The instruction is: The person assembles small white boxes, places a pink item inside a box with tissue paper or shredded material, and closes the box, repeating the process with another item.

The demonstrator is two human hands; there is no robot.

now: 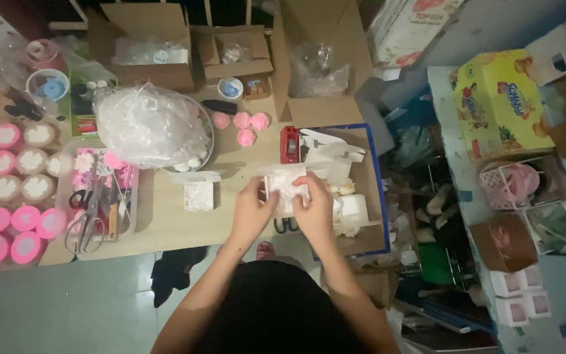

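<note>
1. Head view, looking straight down: we see our two forearms reaching up from the bottom edge to the wooden table (165, 223).
2. Left hand (251, 213) and right hand (314, 211) sit close together, both pinched on a small white box (285, 187); fingers curl over its left and right edges. We hold it at the table's near edge, just left of the blue-rimmed tray (380, 196).
3. Black scissor handles (286, 225) poke out just below the hands.
4. A second white box (198, 192) stands on the table left of the left hand, clear of it.
5. The tray holds folded white box blanks (329, 151) and a red tool (289, 144); we cannot tell what kind.
6. Far left: clear tray (132, 210) with silver scissors (86, 226), then rows of round pink and white pieces (8, 190).
7. Mid-table: a round bowl under a crumpled white bag (149, 124), with four pink flower-shaped pieces (244, 124) to its right.
8. Back row: open cardboard boxes (152, 46) with clear bags inside.
9. Right side, well apart: a yellow-green carton (499, 105) on a shelf, with small pink-and-white boxes (522, 295) further along it.
</note>
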